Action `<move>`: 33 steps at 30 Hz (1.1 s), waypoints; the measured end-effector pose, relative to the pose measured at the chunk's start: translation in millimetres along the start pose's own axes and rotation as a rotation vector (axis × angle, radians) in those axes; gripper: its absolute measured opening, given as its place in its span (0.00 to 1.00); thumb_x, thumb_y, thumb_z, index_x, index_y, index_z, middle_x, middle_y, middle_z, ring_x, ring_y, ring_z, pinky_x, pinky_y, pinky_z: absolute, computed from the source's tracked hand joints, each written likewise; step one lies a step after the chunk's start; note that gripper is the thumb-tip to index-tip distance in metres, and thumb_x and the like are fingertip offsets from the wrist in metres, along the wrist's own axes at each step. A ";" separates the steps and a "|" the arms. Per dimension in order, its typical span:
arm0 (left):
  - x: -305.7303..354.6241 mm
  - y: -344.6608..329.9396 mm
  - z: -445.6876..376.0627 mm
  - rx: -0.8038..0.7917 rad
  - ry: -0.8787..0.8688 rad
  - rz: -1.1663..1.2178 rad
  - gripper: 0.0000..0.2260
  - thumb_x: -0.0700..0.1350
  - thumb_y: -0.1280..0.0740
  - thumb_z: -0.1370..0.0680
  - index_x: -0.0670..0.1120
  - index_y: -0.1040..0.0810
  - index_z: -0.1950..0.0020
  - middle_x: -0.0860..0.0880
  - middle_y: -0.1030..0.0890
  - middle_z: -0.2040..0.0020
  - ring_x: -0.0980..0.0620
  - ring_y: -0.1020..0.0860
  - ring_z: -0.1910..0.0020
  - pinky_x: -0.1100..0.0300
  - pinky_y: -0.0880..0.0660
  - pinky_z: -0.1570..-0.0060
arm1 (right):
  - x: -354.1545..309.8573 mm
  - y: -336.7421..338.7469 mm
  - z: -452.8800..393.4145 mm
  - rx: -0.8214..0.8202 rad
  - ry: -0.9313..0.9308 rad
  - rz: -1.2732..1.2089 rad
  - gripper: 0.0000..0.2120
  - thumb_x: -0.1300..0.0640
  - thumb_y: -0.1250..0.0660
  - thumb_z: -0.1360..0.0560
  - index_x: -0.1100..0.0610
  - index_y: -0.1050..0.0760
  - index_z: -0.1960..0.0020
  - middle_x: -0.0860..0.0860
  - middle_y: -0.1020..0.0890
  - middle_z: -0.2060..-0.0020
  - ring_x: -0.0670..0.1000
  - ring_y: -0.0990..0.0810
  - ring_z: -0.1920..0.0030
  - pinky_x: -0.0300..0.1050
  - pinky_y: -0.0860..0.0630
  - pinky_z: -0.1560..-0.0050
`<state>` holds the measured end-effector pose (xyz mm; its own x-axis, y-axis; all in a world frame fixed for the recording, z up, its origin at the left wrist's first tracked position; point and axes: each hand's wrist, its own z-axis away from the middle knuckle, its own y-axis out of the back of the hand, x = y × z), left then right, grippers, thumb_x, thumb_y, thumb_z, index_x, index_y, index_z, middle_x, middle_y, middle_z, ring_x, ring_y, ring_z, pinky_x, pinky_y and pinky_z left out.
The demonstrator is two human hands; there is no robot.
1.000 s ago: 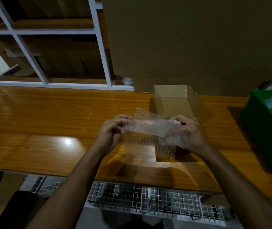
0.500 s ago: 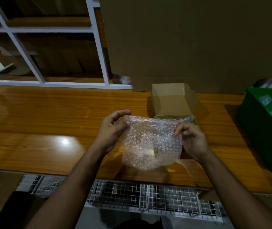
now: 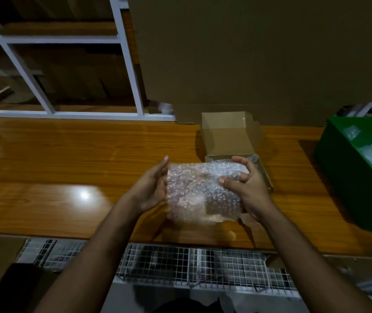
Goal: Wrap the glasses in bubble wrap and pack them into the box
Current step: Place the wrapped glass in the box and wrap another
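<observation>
Closest to us is a wire mesh rack [image 3: 191,267] under the edge of the wooden table [image 3: 67,166]. Our two arms reach out over it.

Above the table we hold a sheet of bubble wrap [image 3: 199,190] between our hands. Our left hand [image 3: 151,188] is at the left edge of the sheet. Its fingers look nearly straight and lie flat along that edge, so it steadies the sheet more than it grabs it. Our right hand [image 3: 246,184] is at the right edge. Its fingers are curled over the top corner and its thumb presses on the front, so it pinches the wrap.

The sheet hangs down from our hands, with its long side running left to right. We see a clear shape low down behind the bubbles, but we cannot tell if it is one of the glasses.

Just behind our right hand is the small cardboard box [image 3: 232,143], open, with its lid flap standing up. The box is straight ahead of the wrap and a bit to the right, so we think our right hand is the nearer one to bring it there. We think the wrapping comes first.

On the far right is a green bin [image 3: 343,166] with more clear wrap in it. At the back stands a big cardboard sheet [image 3: 248,64] and a white shelf frame [image 3: 124,64].
</observation>
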<state>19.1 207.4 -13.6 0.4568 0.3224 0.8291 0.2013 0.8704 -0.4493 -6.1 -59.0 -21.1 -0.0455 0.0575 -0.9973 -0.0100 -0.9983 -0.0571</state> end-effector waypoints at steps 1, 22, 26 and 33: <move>-6.6 -0.9 -1.3 -0.017 0.029 -0.093 0.20 0.60 0.30 0.24 0.45 0.20 0.43 0.47 0.20 0.57 0.50 0.21 0.59 0.54 0.24 0.54 | -1.2 3.0 0.1 0.019 0.011 0.046 0.30 0.61 0.19 0.34 0.44 0.26 0.38 0.54 0.21 0.56 0.55 0.17 0.52 0.57 0.17 0.47; -20.4 -36.0 7.5 -0.009 -0.182 -0.335 0.22 0.36 0.30 0.26 0.43 0.26 0.31 0.44 0.17 0.39 0.46 0.19 0.40 0.52 0.21 0.41 | -22.1 48.1 24.2 -0.200 -0.242 0.007 0.27 0.67 0.33 0.22 0.59 0.37 0.26 0.48 0.17 0.60 0.41 0.17 0.62 0.37 0.22 0.63; -23.1 -33.3 5.9 0.026 -0.279 -0.359 0.17 0.36 0.29 0.27 0.40 0.23 0.38 0.42 0.16 0.42 0.46 0.18 0.43 0.56 0.21 0.44 | -24.8 49.6 26.6 -0.330 -0.182 0.059 0.26 0.68 0.34 0.22 0.54 0.34 0.26 0.51 0.25 0.70 0.46 0.24 0.68 0.37 0.24 0.69; -25.5 -32.6 -0.3 0.041 -0.305 -0.290 0.15 0.29 0.35 0.25 0.45 0.17 0.65 0.47 0.16 0.58 0.48 0.18 0.59 0.59 0.20 0.63 | -15.8 42.1 21.4 -0.180 -0.034 -0.052 0.18 0.73 0.38 0.23 0.56 0.14 0.59 0.49 0.13 0.55 0.49 0.15 0.52 0.40 0.19 0.59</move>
<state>1.1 170.6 -20.2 0.1080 0.1521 0.9825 0.2464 0.9533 -0.1747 -27.1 -101.8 -6.8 -0.0833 0.1065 -0.9908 0.1654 -0.9790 -0.1191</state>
